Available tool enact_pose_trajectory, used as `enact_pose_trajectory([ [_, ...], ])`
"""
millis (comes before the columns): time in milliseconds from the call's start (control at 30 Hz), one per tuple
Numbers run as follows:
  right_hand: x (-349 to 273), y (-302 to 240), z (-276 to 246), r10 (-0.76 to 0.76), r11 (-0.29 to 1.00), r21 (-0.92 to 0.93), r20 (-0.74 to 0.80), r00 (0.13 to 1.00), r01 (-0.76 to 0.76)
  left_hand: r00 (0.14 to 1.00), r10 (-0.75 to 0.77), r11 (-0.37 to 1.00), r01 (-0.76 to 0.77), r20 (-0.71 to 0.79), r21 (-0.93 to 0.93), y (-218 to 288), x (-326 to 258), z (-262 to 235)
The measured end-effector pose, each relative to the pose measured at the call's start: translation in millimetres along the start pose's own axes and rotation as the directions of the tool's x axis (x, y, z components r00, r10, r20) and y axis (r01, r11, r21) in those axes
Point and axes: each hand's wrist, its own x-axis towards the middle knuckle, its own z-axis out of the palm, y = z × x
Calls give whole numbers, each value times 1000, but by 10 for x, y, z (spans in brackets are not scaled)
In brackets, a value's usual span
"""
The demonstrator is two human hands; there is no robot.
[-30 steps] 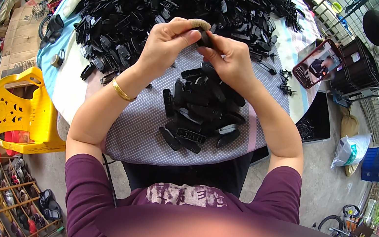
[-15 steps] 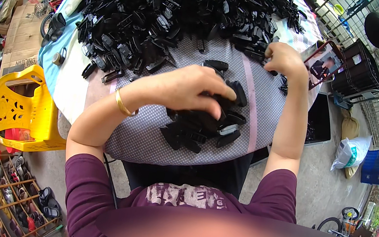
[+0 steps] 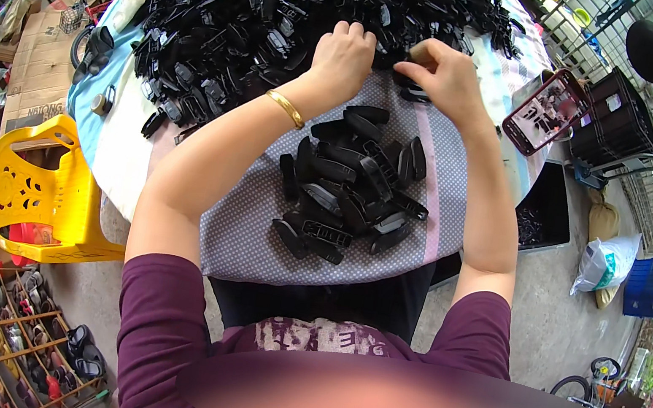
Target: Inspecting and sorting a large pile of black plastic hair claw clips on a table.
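Hands met at upper centre of the head view, at the near edge of the big heap of black plastic parts (image 3: 287, 18); the left hand (image 3: 341, 57) was curled with its fingers dug into the heap, whether it gripped a part could not be told; the right hand (image 3: 441, 73) was pinched narrow on a small black piece (image 3: 408, 83); a smaller pile of black parts (image 3: 347, 182) lay on the dotted cloth (image 3: 246, 225) at mid-frame; a phone (image 3: 544, 110) sat upper right on the surface (image 3: 118, 145); this looked like the picking-up step, and the next move would call for bringing two pieces together squarely.
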Motion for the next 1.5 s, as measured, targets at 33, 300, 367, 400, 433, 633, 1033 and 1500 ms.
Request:
enact_pose_trajectory([
  [33,1,-22,50,2,1000,-2,-1,1000,-2,1000,-12,1000,12,-13,16,4,-3,38],
  [300,-69,-179,301,-55,940,332,-75,996,77,946,-321,496,216,53,-841,-117,-227,-410],
  [367,-84,-207,380,-21,846,531,-59,998,49,942,-307,401,256,135,-879,-154,-312,-511],
  [400,-103,-241,394,-41,851,522,-40,998,56,942,-306,401,256,135,-880,-156,-353,-539],
  [433,-124,-285,408,-40,851,522,-40,998,55,936,-282,255,283,208,-925,-155,-389,-561],
  [633,-174,-457,392,-60,865,495,-54,997,79,917,-225,-85,319,330,-944,-234,-457,-531],
  [1033,-161,-417,394,-256,913,273,-200,946,304,904,-317,0,303,287,-953,-179,-498,-534],
  [1500,-128,-377,421,-14,931,365,-37,999,27,956,-235,-43,171,176,-984,-107,-440,-649],
])
